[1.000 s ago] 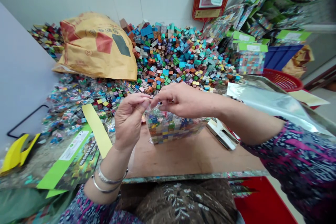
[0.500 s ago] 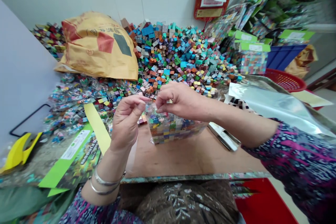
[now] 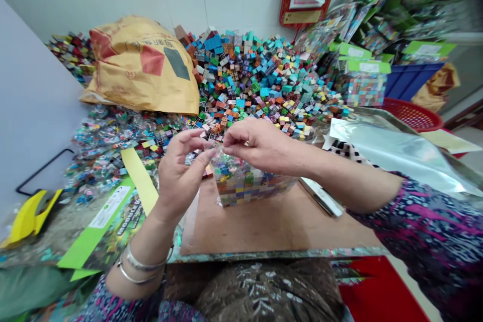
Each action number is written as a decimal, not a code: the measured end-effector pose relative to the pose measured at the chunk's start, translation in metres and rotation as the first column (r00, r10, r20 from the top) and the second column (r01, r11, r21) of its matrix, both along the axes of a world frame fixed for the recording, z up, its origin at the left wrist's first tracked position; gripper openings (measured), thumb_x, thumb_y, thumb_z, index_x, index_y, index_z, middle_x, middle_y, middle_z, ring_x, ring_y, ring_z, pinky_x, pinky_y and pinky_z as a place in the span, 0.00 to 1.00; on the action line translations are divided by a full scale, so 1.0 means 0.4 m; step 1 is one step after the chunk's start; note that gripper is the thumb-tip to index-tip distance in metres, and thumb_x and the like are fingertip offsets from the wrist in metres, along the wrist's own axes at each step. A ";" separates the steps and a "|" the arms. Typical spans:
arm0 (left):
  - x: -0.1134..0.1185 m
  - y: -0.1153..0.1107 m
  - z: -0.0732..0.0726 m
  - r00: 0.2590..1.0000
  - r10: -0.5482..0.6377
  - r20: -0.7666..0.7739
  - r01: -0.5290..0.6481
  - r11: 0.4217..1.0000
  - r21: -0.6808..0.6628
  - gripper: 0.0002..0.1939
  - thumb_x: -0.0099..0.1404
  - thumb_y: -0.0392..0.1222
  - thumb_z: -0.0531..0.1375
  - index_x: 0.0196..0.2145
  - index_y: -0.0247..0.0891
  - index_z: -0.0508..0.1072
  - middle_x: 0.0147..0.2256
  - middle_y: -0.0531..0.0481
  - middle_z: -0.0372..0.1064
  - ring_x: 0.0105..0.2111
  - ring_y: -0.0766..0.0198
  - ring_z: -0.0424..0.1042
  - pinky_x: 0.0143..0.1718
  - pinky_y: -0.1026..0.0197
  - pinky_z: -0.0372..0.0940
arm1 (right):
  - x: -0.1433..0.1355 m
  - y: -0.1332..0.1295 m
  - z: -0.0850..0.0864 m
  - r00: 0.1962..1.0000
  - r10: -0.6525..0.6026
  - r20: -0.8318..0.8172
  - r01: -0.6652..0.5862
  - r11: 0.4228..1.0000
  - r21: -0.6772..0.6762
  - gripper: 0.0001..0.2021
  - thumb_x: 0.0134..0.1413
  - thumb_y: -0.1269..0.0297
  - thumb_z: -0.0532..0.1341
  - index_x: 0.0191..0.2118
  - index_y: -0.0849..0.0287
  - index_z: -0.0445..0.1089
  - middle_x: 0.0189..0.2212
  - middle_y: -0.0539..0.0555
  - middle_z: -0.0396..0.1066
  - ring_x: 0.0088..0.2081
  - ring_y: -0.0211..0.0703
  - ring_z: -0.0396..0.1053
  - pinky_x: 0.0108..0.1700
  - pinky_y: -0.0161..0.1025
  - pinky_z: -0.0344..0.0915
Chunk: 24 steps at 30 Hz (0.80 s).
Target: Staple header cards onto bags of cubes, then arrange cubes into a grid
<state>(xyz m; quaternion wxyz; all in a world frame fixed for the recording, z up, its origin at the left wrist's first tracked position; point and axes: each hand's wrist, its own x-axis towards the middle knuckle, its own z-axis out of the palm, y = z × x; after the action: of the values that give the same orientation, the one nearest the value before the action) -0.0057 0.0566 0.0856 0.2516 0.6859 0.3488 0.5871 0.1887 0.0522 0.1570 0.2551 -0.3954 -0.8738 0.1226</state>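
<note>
A clear plastic bag of colourful bricks point(image 3: 249, 186) lies on the brown board point(image 3: 264, 231), its bricks stacked in rows with small loose packets on top at the left end. My right hand point(image 3: 256, 146) is above the bag, thumb and fingers pinched on the clear plastic at its upper left edge. Just left of it, my left hand point(image 3: 184, 171) has its thumb and fingers apart, with the thumb tip close to the plastic; nothing is seen gripped in it. Whether the thumb touches the plastic is too small to tell.
Behind lies a big heap of loose bricks point(image 3: 260, 80) beside a yellow sack point(image 3: 143, 70). Left are small packets point(image 3: 109, 136), a green card point(image 3: 101, 226) and a yellow tape dispenser point(image 3: 30, 219). Right are a stapler-like tool point(image 3: 320, 196), silvery sheets point(image 3: 392, 156) and a red basket point(image 3: 413, 113).
The fingers of my left hand have opened from a pinch, and the hand has shifted slightly left. My right hand stays pinched at the bag's edge, almost in the same place.
</note>
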 end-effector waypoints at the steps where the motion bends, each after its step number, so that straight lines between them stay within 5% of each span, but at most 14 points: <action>1: 0.003 0.003 0.003 1.000 -0.004 0.021 0.005 1.000 -0.030 0.15 0.60 0.40 0.67 0.46 0.44 0.74 0.36 0.51 0.75 0.38 0.62 0.74 0.43 0.59 0.68 | -0.003 -0.001 0.006 1.000 -0.020 -0.004 0.020 0.999 -0.050 0.08 0.59 0.68 0.58 0.31 0.61 0.72 0.28 0.49 0.71 0.33 0.36 0.63 0.35 0.35 0.51; 4: 0.008 0.012 0.015 0.998 0.018 0.052 -0.014 0.997 -0.075 0.04 0.60 0.41 0.67 0.34 0.41 0.78 0.32 0.52 0.74 0.35 0.64 0.72 0.40 0.61 0.67 | -0.007 -0.002 0.018 0.999 -0.043 0.017 0.044 0.994 -0.102 0.07 0.58 0.69 0.58 0.32 0.61 0.73 0.28 0.49 0.71 0.31 0.35 0.63 0.33 0.35 0.51; 9: 0.010 0.018 0.036 0.995 0.038 0.087 -0.030 0.996 -0.089 0.02 0.58 0.40 0.68 0.30 0.41 0.78 0.29 0.54 0.74 0.32 0.66 0.71 0.38 0.62 0.65 | 0.002 -0.002 0.023 0.999 0.022 0.042 -0.019 0.998 -0.064 0.08 0.58 0.71 0.58 0.33 0.62 0.75 0.28 0.49 0.73 0.32 0.35 0.65 0.35 0.34 0.54; 15: 0.030 0.010 0.056 0.989 0.097 0.114 -0.080 0.986 -0.149 0.02 0.57 0.38 0.66 0.27 0.40 0.77 0.26 0.56 0.73 0.27 0.67 0.69 0.31 0.64 0.63 | 0.014 0.001 0.022 0.980 0.188 0.067 -0.181 0.978 -0.101 0.16 0.59 0.73 0.55 0.48 0.59 0.75 0.36 0.51 0.75 0.37 0.35 0.68 0.40 0.35 0.57; 21: 0.040 0.006 0.069 0.987 0.163 0.010 -0.161 0.979 -0.124 0.02 0.58 0.39 0.65 0.27 0.40 0.77 0.25 0.55 0.73 0.27 0.66 0.69 0.30 0.63 0.63 | -0.006 -0.027 0.039 0.857 -0.042 0.514 -0.082 0.973 0.217 0.14 0.55 0.67 0.56 0.45 0.59 0.75 0.33 0.58 0.74 0.37 0.47 0.64 0.41 0.45 0.51; 24: 0.040 0.001 0.074 0.979 0.199 -0.033 -0.202 0.974 -0.102 0.03 0.58 0.39 0.66 0.27 0.40 0.77 0.24 0.55 0.72 0.26 0.67 0.68 0.29 0.63 0.63 | -0.015 -0.036 0.047 0.794 -0.089 0.601 -0.076 0.967 0.245 0.12 0.57 0.66 0.55 0.39 0.61 0.76 0.32 0.60 0.73 0.38 0.50 0.63 0.42 0.48 0.50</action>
<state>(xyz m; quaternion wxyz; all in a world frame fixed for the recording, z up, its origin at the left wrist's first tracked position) 0.0102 0.0572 0.1151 0.2228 0.6395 0.4495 0.5825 0.1827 0.0377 0.1758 0.0107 -0.3804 -0.9162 -0.1255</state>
